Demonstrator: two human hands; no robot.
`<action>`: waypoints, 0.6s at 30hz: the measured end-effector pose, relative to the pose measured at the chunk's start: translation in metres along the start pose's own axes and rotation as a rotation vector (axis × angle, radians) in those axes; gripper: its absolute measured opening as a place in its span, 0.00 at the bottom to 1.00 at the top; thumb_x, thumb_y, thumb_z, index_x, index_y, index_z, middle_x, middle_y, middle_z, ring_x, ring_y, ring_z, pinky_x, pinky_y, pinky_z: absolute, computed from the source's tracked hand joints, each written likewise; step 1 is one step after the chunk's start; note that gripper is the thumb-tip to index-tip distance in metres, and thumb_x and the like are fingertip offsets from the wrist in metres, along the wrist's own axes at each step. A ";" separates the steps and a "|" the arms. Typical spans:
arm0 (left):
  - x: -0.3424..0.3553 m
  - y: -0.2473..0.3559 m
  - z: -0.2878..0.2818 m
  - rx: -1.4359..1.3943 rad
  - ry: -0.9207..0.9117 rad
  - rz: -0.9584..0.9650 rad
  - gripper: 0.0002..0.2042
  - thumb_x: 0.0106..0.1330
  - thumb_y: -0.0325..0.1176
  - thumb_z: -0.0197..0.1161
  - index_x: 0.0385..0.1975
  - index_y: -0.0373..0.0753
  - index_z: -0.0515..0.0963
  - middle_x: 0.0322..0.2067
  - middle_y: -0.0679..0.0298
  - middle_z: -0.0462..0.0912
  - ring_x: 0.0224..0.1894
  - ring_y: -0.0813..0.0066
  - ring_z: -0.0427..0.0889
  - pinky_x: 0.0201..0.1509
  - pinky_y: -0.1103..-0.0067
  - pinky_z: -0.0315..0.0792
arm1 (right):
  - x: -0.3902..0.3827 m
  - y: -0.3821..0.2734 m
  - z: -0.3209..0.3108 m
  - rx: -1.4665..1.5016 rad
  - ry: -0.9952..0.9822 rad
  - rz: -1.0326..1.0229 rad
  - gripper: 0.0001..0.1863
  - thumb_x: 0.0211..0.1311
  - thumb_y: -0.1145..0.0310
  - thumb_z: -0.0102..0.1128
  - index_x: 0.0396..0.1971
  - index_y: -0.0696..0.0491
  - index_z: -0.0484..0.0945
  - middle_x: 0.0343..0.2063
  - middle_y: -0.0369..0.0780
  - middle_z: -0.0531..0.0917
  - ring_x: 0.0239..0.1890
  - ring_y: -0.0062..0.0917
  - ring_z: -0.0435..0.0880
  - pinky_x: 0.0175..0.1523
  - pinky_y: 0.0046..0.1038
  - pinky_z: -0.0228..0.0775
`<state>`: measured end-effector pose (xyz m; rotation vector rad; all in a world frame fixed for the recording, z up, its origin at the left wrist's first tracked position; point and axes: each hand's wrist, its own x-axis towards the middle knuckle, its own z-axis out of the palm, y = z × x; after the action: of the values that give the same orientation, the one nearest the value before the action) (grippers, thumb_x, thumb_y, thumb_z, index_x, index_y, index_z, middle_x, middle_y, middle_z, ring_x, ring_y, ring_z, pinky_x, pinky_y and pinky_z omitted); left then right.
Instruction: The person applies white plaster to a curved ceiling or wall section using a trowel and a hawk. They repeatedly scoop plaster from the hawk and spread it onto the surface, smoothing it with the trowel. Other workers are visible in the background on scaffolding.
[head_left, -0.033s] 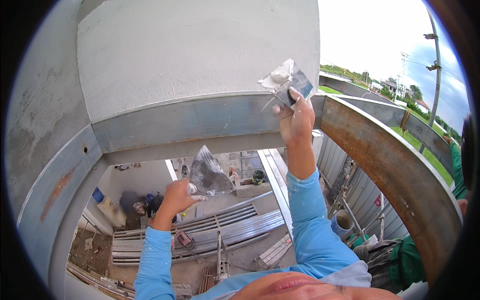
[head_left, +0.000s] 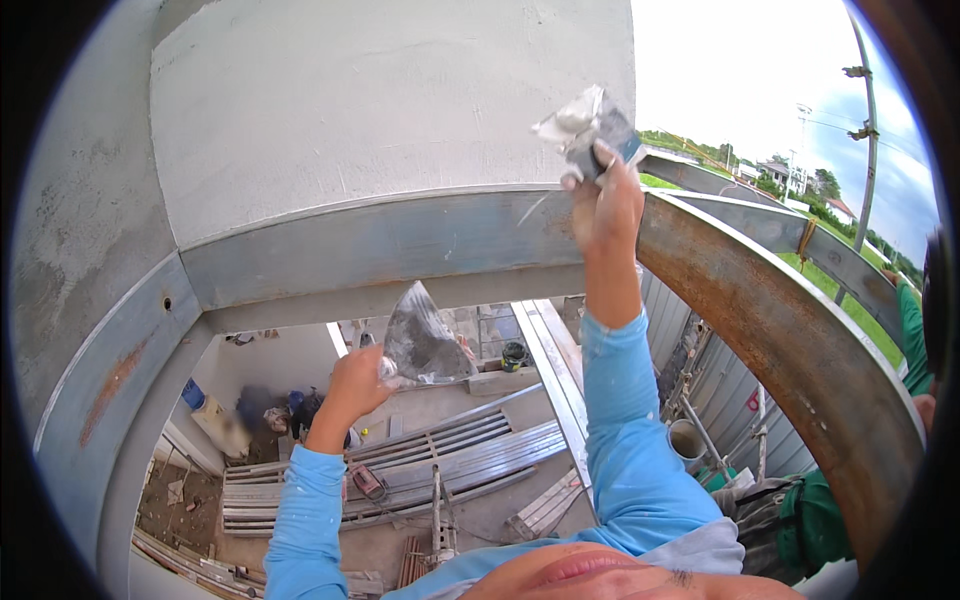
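My right hand (head_left: 610, 215) is raised in front of the steel beam, closed around a putty knife (head_left: 622, 138). A lump of white putty (head_left: 578, 118) coats the left part of its blade, close to the right edge of the grey-white plastered wall (head_left: 390, 100). Lower and to the left, my left hand (head_left: 358, 385) grips a second, wide putty knife (head_left: 428, 345). Its flared metal blade is smeared with grey residue and points up and right, below the beam. The handles are mostly hidden by my fingers.
A steel beam (head_left: 390, 243) crosses under the wall, joining a rusty curved beam (head_left: 790, 310) at right. Far below lie stacked metal profiles (head_left: 480, 455), a bucket (head_left: 686, 440) and a crouching person (head_left: 305, 410). Another person's green sleeve (head_left: 912, 335) shows at far right.
My right hand has moved up and slightly right with its putty knife. My left hand has turned a little, and its blade sits slightly higher and further right.
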<state>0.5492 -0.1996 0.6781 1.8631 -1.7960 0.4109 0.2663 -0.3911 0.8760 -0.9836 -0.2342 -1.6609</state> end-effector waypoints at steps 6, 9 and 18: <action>0.132 0.046 -0.007 0.237 0.425 0.195 0.13 0.47 0.28 0.69 0.33 0.38 0.76 0.40 0.57 0.79 0.43 0.57 0.79 0.39 0.65 0.77 | 0.283 -0.101 0.023 -0.343 -0.012 -0.400 0.13 0.69 0.74 0.48 0.49 0.64 0.72 0.43 0.47 0.79 0.46 0.37 0.82 0.44 0.44 0.81; 0.168 0.040 0.016 0.219 0.499 0.181 0.12 0.47 0.28 0.69 0.32 0.39 0.75 0.39 0.58 0.78 0.43 0.58 0.78 0.38 0.65 0.77 | 0.419 -0.134 0.012 -0.597 -0.141 -0.439 0.15 0.64 0.65 0.51 0.44 0.59 0.78 0.39 0.45 0.84 0.44 0.39 0.83 0.48 0.48 0.75; 0.188 0.023 0.037 0.219 0.624 0.156 0.15 0.38 0.26 0.69 0.27 0.40 0.73 0.34 0.59 0.76 0.38 0.60 0.78 0.33 0.68 0.76 | 0.560 -0.185 0.085 -1.496 -0.007 -0.822 0.14 0.64 0.64 0.52 0.42 0.57 0.80 0.36 0.44 0.84 0.42 0.38 0.83 0.47 0.46 0.76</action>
<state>0.5361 -0.3758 0.7548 1.4907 -1.4995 1.1441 0.1352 -0.6742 1.3837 -2.1531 0.8684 -2.5750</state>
